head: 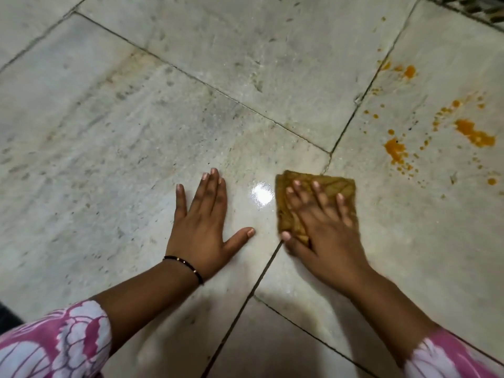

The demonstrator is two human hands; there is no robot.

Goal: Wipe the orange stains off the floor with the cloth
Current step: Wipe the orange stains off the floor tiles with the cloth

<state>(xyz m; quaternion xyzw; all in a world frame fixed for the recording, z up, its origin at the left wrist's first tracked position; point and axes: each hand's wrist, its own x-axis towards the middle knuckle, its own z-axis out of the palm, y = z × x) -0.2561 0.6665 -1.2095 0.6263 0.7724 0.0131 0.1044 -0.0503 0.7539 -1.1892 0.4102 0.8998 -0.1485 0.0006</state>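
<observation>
A person knelt over a pale stone-tiled floor point(114, 137), the right hand point(324, 227) pressed flat with fingers spread on a folded brown cloth point(341, 186), which lay just beside a dark grout line point(261, 271) near the middle of the floor. The left hand point(201, 222) rested palm-down on bare tile beside it, fingers straight and holding nothing, a dark beaded bracelet point(185, 266) at the wrist and pink patterned sleeves point(54, 342) on both arms. The orange stains point(474, 133) remained scattered in blobs and specks across the tile toward the floor's far right edge, well apart from the cloth. The tile around the cloth shone wet under a glare spot point(261, 193), suggesting some wiping there, but the visible stains appeared untouched, leaving the main part of the job still to do
</observation>
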